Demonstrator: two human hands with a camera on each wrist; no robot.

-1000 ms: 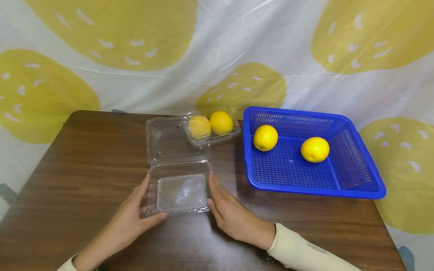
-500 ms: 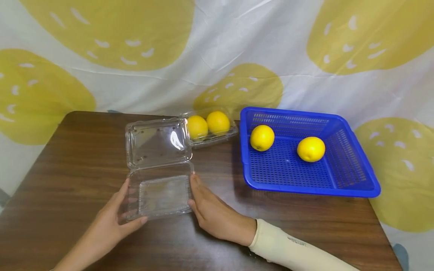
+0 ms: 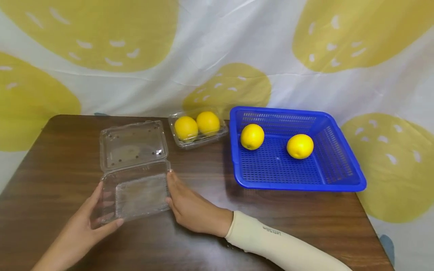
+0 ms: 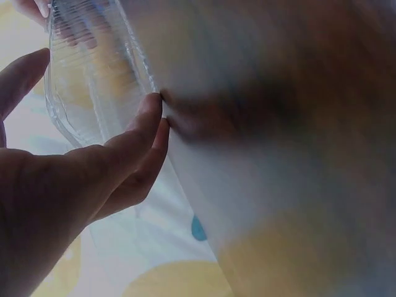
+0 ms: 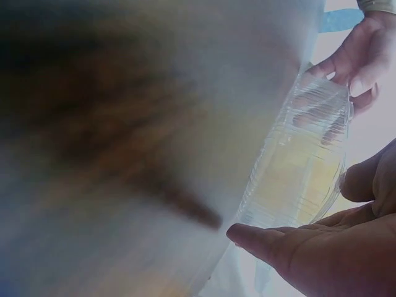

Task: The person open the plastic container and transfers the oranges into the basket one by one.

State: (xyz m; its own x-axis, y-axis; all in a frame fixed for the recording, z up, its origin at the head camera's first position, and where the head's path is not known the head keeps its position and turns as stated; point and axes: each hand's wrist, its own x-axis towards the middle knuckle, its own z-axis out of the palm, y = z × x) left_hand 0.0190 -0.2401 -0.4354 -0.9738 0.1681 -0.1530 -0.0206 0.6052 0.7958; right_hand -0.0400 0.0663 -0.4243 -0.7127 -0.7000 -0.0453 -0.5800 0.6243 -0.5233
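An unfolded clear plastic clamshell box (image 3: 144,197) lies on the left of the table, its lid (image 3: 133,148) laid back away from me. My left hand (image 3: 79,233) holds its left side, thumb at the near corner. At the right side my right hand (image 3: 196,212) grips the base between thumb and fingers. Both wrist views show a thumb at the rim and fingertips by the bottom edge of the box (image 4: 93,93). Nothing shows inside it. Behind stands a second, closed clamshell (image 3: 203,142) with two round yellow fruits like oranges (image 3: 186,128).
A blue plastic basket (image 3: 298,187) stands on the right of the brown wooden table (image 3: 200,180), with one yellow orange (image 3: 252,137) at its left wall and another orange (image 3: 300,146) near its middle. A patterned cloth (image 3: 142,90) hangs behind the table's far edge.
Both hands have moved the unfolded box left, so its lid no longer overlaps the filled clamshell. The head view has shifted slightly right. Fruits and basket stay in place.
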